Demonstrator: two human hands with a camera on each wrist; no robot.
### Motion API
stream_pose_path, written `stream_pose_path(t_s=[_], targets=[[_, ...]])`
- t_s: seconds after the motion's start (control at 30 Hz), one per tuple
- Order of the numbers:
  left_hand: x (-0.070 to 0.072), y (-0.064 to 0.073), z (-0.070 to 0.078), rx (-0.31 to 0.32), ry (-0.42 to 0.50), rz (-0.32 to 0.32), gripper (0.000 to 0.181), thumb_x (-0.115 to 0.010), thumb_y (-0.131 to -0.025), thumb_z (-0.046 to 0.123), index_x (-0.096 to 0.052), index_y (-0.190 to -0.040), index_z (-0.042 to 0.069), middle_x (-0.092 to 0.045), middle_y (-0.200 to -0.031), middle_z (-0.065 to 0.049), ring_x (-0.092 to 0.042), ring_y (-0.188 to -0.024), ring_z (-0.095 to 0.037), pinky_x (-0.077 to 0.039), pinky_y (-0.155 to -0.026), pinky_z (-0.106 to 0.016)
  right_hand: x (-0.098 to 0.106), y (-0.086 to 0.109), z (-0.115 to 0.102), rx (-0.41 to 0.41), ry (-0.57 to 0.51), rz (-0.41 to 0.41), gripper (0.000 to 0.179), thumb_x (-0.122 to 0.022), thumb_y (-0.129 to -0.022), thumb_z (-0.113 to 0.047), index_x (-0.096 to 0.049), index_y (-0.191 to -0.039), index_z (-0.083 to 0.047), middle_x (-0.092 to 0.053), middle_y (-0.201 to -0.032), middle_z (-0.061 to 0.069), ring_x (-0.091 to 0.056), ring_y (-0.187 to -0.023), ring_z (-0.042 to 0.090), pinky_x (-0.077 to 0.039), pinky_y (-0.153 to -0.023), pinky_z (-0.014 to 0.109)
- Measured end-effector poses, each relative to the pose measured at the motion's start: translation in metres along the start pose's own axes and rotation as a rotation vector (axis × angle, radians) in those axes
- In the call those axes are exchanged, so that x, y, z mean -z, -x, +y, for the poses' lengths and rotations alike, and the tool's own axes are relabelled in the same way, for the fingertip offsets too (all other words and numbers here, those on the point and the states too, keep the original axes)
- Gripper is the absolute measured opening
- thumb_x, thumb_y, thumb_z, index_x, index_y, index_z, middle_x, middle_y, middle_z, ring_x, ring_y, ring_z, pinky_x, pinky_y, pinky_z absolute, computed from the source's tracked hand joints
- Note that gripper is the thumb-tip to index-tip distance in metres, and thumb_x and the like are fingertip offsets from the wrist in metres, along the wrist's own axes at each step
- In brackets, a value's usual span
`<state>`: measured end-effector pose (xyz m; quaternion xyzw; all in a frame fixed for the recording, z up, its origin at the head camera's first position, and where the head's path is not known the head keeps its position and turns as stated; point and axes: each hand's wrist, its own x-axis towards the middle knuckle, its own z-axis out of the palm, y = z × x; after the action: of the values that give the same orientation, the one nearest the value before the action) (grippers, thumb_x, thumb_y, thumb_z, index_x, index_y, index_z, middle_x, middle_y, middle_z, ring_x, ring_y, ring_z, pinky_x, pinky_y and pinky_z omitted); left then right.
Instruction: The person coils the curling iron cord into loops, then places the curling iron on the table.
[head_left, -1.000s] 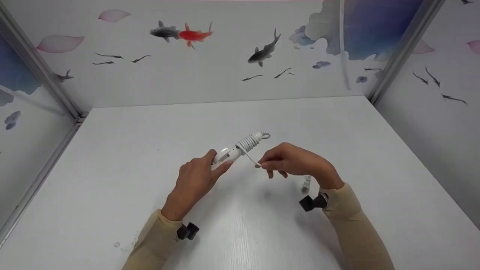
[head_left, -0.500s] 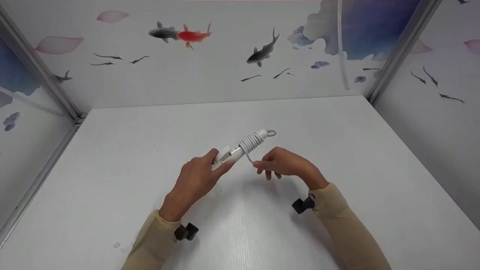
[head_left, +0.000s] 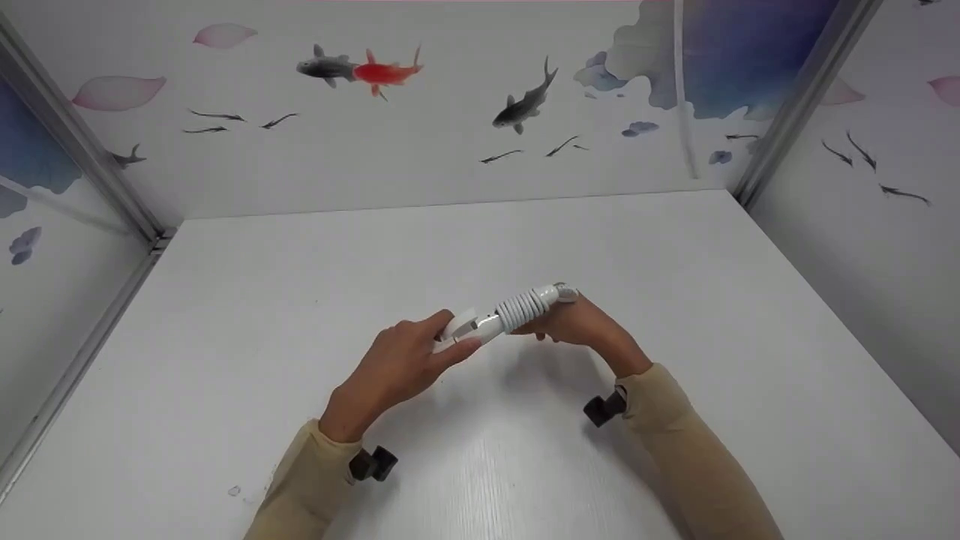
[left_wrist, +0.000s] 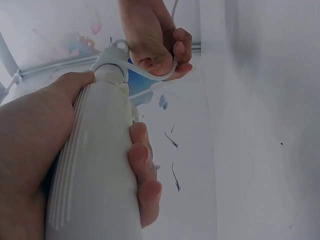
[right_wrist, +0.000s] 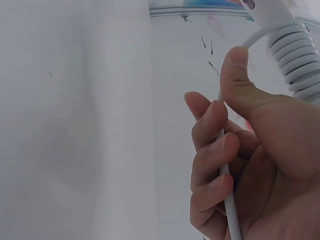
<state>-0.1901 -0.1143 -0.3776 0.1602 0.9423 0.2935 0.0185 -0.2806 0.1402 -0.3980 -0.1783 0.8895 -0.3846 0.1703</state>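
Observation:
My left hand (head_left: 397, 356) grips a white rod-shaped corded appliance (head_left: 487, 328), tilted up to the right above the table; its exact kind is unclear. In the left wrist view its ribbed white body (left_wrist: 100, 165) fills the palm, thumb along one side and fingers curled round the other. Several turns of white cord (head_left: 523, 311) wrap the far part, with a small loop at the tip. My right hand (head_left: 581, 321) is partly behind these coils. The right wrist view shows its curled fingers and thumb holding the free cord (right_wrist: 231, 212), which runs across the palm.
A white table (head_left: 300, 277) lies under both hands. Panels printed with fish and petals (head_left: 420, 150) stand behind and at both sides, joined by metal corner posts (head_left: 806, 105). Dark wrist cameras (head_left: 604, 409) sit at both sleeves.
My right hand has carried the cord leftward and then under the appliance, so the coils now cover its fingers. The appliance has shifted slightly right and its tip has dropped.

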Motion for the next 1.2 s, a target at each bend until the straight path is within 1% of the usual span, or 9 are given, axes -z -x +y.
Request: stream_pose_path(t_s=[0.07, 0.13, 0.23, 0.3, 0.37, 0.47, 0.6, 0.83, 1.2], targets=[[0.001, 0.0, -0.001, -0.02, 0.006, -0.02, 0.035, -0.059, -0.096, 0.053, -0.057, -0.098, 0.019, -0.049, -0.071, 0.005, -0.042, -0.06, -0.011, -0.033, -0.056, -0.027, 0.004, 0.0, 0.003, 0.045, -0.006, -0.004, 0.01, -0.078, -0.088, -0.021, -0.073, -0.091, -0.013, -0.064, -0.075, 0.0, -0.055, -0.068, 0.016, -0.046, -0.06, 0.026], [0.002, 0.001, -0.002, -0.041, 0.009, -0.044, 0.034, -0.059, -0.096, 0.053, -0.056, -0.097, 0.019, -0.047, -0.07, 0.005, -0.041, -0.06, -0.01, -0.033, -0.056, -0.026, 0.008, 0.0, 0.007, 0.127, -0.006, -0.024, 0.004, -0.074, -0.088, -0.009, -0.072, -0.087, -0.007, -0.061, -0.071, -0.002, -0.052, -0.063, 0.013, -0.044, -0.057, 0.025], [0.003, 0.001, -0.004, -0.092, -0.019, -0.08, 0.034, -0.06, -0.096, 0.053, -0.057, -0.098, 0.019, -0.05, -0.072, 0.005, -0.042, -0.06, -0.01, -0.034, -0.057, -0.026, 0.014, 0.0, 0.011, 0.186, -0.006, -0.07, 0.006, -0.071, -0.085, 0.002, -0.073, -0.086, -0.003, -0.063, -0.074, -0.002, -0.05, -0.064, 0.011, -0.043, -0.057, 0.023], [0.001, 0.001, -0.005, -0.136, -0.055, -0.101, 0.034, -0.061, -0.096, 0.052, -0.058, -0.099, 0.018, -0.052, -0.073, 0.005, -0.044, -0.06, -0.009, -0.036, -0.057, -0.026, 0.015, -0.001, 0.014, 0.176, -0.011, -0.101, 0.005, -0.071, -0.085, 0.0, -0.075, -0.089, -0.002, -0.066, -0.077, -0.001, -0.051, -0.066, 0.011, -0.044, -0.059, 0.023], [-0.002, 0.001, -0.006, -0.178, -0.1, -0.111, 0.035, -0.061, -0.096, 0.052, -0.059, -0.101, 0.018, -0.054, -0.073, 0.006, -0.046, -0.061, -0.009, -0.037, -0.057, -0.025, 0.014, -0.002, 0.015, 0.123, -0.02, -0.124, 0.006, -0.074, -0.087, -0.009, -0.077, -0.091, -0.006, -0.07, -0.081, -0.002, -0.053, -0.069, 0.01, -0.046, -0.062, 0.023], [-0.005, 0.0, -0.007, -0.213, -0.152, -0.115, 0.036, -0.062, -0.095, 0.053, -0.06, -0.101, 0.017, -0.054, -0.071, 0.006, -0.046, -0.061, -0.009, -0.037, -0.057, -0.024, 0.011, -0.003, 0.014, 0.091, -0.003, -0.137, 0.011, -0.076, -0.088, -0.019, -0.078, -0.092, -0.009, -0.072, -0.082, -0.001, -0.056, -0.069, 0.011, -0.048, -0.065, 0.025], [-0.008, 0.001, -0.006, -0.235, -0.198, -0.117, 0.037, -0.063, -0.094, 0.052, -0.062, -0.1, 0.016, -0.052, -0.067, 0.007, -0.044, -0.059, -0.009, -0.036, -0.056, -0.025, 0.007, -0.001, 0.007, 0.092, 0.039, -0.108, 0.008, -0.079, -0.085, -0.021, -0.078, -0.088, -0.014, -0.072, -0.079, -0.001, -0.057, -0.071, 0.013, -0.049, -0.067, 0.027], [-0.012, 0.002, -0.005, -0.283, -0.251, -0.142, 0.037, -0.063, -0.095, 0.051, -0.062, -0.097, 0.014, -0.05, -0.065, 0.008, -0.042, -0.056, -0.008, -0.034, -0.053, -0.023, -0.002, 0.011, -0.016, 0.089, 0.095, -0.05, 0.009, -0.082, -0.081, -0.022, -0.076, -0.086, -0.017, -0.071, -0.082, -0.002, -0.057, -0.08, 0.016, -0.049, -0.076, 0.031], [-0.009, 0.002, -0.003, -0.217, -0.258, -0.086, 0.038, -0.063, -0.095, 0.051, -0.059, -0.099, 0.014, -0.05, -0.065, 0.005, -0.043, -0.057, -0.011, -0.034, -0.054, -0.026, -0.004, 0.023, -0.037, 0.174, 0.09, 0.112, 0.01, -0.08, -0.082, -0.018, -0.077, -0.091, -0.015, -0.074, -0.089, 0.0, -0.062, -0.08, 0.017, -0.052, -0.073, 0.03]])
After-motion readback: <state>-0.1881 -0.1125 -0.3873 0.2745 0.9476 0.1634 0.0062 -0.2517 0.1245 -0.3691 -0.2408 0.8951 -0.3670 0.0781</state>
